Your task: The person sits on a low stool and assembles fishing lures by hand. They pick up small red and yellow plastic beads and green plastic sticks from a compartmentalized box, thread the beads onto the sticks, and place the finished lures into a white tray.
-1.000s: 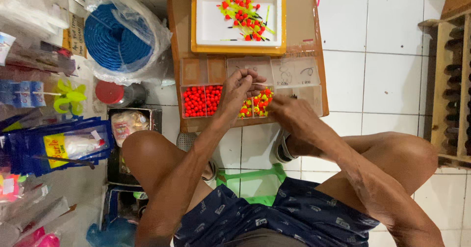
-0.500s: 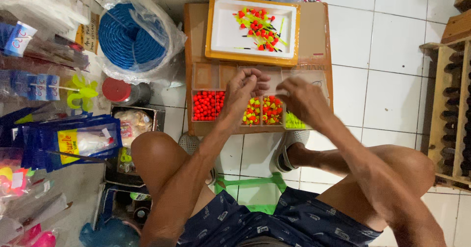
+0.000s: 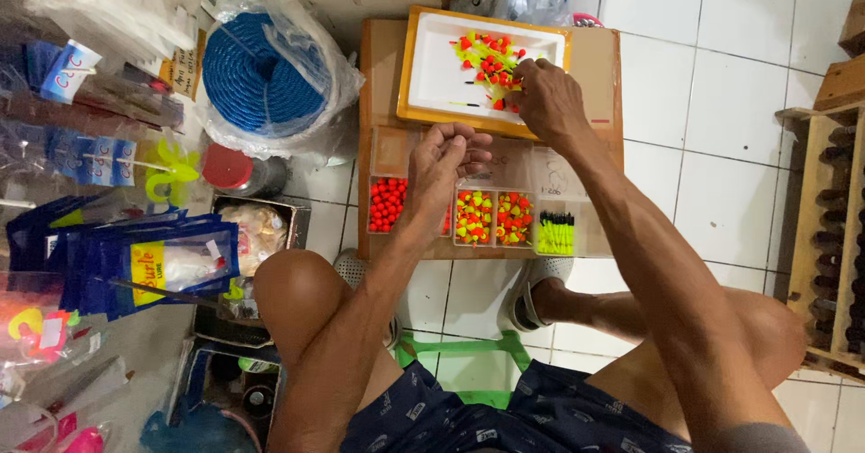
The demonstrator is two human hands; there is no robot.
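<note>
Right hand (image 3: 548,102) on tray floats (image 3: 487,61), left hand (image 3: 441,160) cupped — over compartment box (image 3: 577,203)

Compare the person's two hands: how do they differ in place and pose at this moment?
The right hand reaches far out over the white tray, its fingers down among the pile of red and yellow floats. The left hand is nearer the body, over the clear compartment box, palm turned up and fingers curled. Whether its grip holds anything cannot be seen. Both are bare and work over the same brown board.

floats (image 3: 487,61) | red-yellow, small | heaped loosely, seemingly | white tray (image 3: 432,75)
</note>
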